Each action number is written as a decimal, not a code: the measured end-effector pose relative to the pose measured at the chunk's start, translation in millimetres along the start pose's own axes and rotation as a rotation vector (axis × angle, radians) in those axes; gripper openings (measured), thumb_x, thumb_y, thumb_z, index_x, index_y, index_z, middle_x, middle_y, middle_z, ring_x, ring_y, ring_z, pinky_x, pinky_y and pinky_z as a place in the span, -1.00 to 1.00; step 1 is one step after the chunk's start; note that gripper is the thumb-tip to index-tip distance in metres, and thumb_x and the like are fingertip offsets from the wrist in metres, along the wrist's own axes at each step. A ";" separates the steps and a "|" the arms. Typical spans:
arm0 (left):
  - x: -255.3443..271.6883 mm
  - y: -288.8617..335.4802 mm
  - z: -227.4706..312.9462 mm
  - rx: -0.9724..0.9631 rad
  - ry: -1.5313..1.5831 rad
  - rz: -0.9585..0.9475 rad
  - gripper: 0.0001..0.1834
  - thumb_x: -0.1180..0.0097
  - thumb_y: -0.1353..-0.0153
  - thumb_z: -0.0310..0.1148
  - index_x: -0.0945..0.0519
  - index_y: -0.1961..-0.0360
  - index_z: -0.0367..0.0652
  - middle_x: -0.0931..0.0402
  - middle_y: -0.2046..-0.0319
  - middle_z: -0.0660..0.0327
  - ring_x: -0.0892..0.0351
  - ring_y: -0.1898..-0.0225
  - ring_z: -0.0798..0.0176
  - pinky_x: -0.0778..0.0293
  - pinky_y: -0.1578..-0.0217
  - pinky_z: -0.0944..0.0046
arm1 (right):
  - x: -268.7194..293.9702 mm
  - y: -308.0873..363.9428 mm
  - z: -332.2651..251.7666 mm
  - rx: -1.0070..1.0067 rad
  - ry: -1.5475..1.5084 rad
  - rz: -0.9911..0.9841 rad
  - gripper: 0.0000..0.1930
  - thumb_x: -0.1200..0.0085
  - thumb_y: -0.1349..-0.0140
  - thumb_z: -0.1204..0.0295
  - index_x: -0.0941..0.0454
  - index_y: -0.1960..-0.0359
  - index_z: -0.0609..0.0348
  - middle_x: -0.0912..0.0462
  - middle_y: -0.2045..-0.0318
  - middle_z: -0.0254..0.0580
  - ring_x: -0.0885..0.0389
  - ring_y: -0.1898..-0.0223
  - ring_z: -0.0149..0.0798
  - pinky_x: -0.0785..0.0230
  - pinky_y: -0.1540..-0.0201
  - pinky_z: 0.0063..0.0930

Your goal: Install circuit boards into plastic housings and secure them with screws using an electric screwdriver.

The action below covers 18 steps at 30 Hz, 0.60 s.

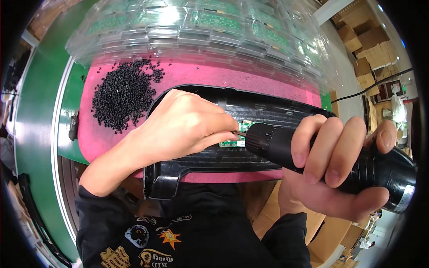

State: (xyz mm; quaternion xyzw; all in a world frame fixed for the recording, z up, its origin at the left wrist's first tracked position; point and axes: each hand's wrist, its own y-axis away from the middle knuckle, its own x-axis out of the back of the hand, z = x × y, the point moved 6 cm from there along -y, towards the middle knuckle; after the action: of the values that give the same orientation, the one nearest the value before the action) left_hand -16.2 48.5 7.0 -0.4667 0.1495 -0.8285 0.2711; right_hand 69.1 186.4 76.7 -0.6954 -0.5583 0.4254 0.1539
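Note:
My right hand [330,165] is wrapped round a black electric screwdriver [272,139], which points left. Its metal bit reaches to the fingertips of my left hand [196,120]. Those fingers are pinched together at the bit's tip; whatever they hold there is hidden or too small to name. Just under the tip, a small green circuit board [229,144] sits inside a long black plastic housing [201,163], partly covered by my hands. The housing lies open side up across a pink mat [268,85].
A heap of small black screws [125,94] lies on the mat at the left. Behind it, stacked clear plastic trays [210,33] hold several green boards. A green table surface [35,120] extends left. Cardboard boxes [373,49] stand at the right, where a black cable [371,87] hangs.

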 end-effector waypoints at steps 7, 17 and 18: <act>-2.3 0.1 -1.2 -0.001 -0.028 -0.033 -0.82 -0.38 0.00 -0.43 -0.68 0.35 -0.23 -0.61 0.52 0.16 -0.62 0.49 0.06 -0.51 0.46 0.15 | -8.2 0.1 -1.6 -0.033 0.034 -0.062 -0.50 -0.18 -0.26 0.02 -0.27 -0.05 -0.01 -0.42 0.57 -0.48 -0.33 0.69 -0.54 -0.29 0.52 -0.56; -4.6 2.1 -3.5 0.043 0.044 -0.039 -0.86 -0.34 -0.04 -0.45 -0.65 0.37 -0.23 -0.56 0.56 0.15 -0.60 0.50 0.05 -0.49 0.50 0.15 | -5.5 -4.6 -0.7 -0.029 -0.010 -0.088 -0.52 -0.16 -0.28 0.01 -0.29 -0.04 -0.02 -0.40 0.57 -0.50 -0.34 0.67 -0.55 -0.27 0.51 -0.58; -3.0 3.1 -3.2 0.032 0.046 -0.013 -0.86 -0.33 -0.03 -0.46 -0.65 0.36 -0.23 -0.56 0.56 0.15 -0.60 0.50 0.04 -0.49 0.50 0.14 | -8.8 -4.1 3.1 -0.036 -0.016 -0.117 -0.51 -0.16 -0.27 0.00 -0.29 -0.04 -0.02 -0.40 0.57 -0.50 -0.34 0.67 -0.56 -0.27 0.52 -0.58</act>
State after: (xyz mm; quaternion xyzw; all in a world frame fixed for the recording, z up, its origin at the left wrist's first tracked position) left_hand -16.7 47.7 1.8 -0.4441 0.1393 -0.8430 0.2695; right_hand 63.9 179.0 81.4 -0.6608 -0.6069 0.4109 0.1617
